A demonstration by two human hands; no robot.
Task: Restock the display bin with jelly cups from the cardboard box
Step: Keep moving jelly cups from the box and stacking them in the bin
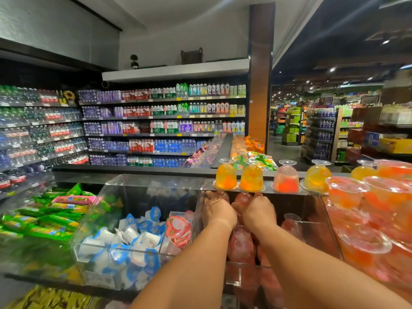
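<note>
— Where are the hands?
— Both deep in the clear display bin [312,226]. The left hand [217,211] and the right hand [258,210] each curl round a pink jelly cup [243,199] under the acrylic shelf [207,185].
— And the rest?
— More pink cups [242,246] piled below them.

Both hands [239,214] reach into the middle bin [312,221] (jelly cups [256,178] line its back ledge).

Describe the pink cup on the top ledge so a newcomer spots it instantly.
Find the clear acrylic ledge above the bin both hands reach into. Jelly cups stand upside down along it in a row. The pink jelly cup is third from the left, the only pink one among orange-yellow neighbours.
</note>
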